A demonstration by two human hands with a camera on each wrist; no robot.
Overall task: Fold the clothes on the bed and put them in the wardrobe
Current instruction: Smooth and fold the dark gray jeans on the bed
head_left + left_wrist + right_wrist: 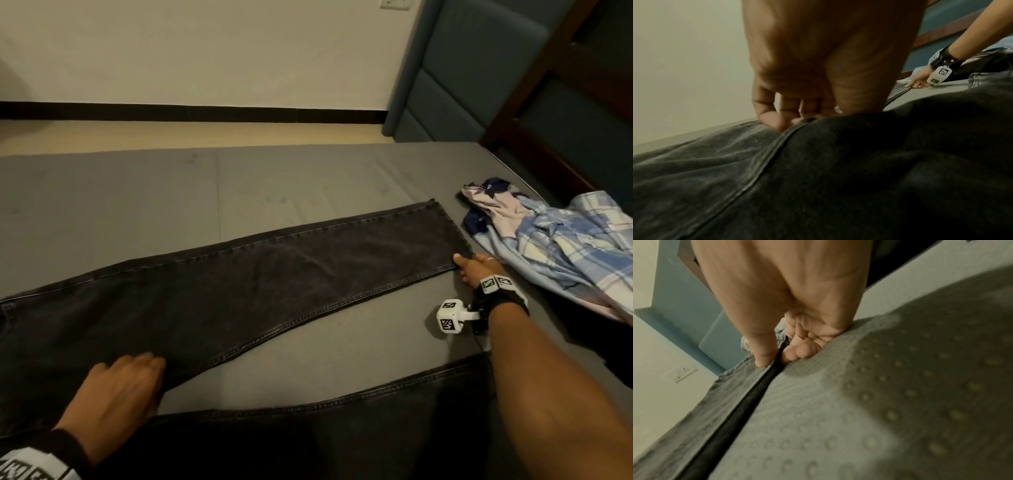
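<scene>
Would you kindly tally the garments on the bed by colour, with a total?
Black: 1, the jeans, spread flat.
Blue plaid: 1, a shirt in the pile at the right.
Pink and navy: 1, a crumpled top in the same pile.
Total: 3 that can be told apart; the pile may hide more.
</scene>
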